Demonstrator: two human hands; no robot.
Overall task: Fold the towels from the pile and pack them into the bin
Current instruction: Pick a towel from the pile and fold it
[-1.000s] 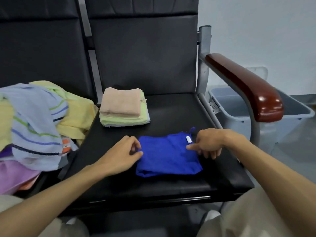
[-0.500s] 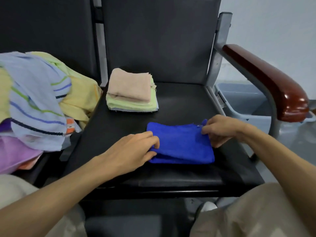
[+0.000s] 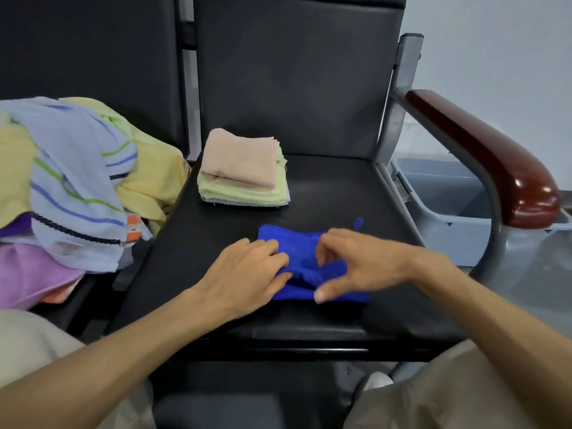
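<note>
A blue towel (image 3: 298,243) lies partly folded near the front of the black seat (image 3: 334,190). My left hand (image 3: 244,267) pinches its left edge between thumb and curled fingers. My right hand (image 3: 365,261) hovers over its middle with fingers curled round a fold of the cloth and the thumb at the front edge. A small blue loop sticks out at the towel's far right corner. Folded towels (image 3: 244,168), pink on pale green, are stacked at the seat's back left. The unfolded pile (image 3: 77,187) fills the seat to the left. The grey bin (image 3: 448,193) stands on the floor to the right.
A red-brown armrest (image 3: 495,159) on a grey metal frame runs between the seat and the bin. Black backrests rise behind both seats. My knees in beige trousers are at the bottom corners.
My right hand has moved left from the towel's right edge to over its middle, bringing cloth with it. My left hand has stayed on the left edge.
</note>
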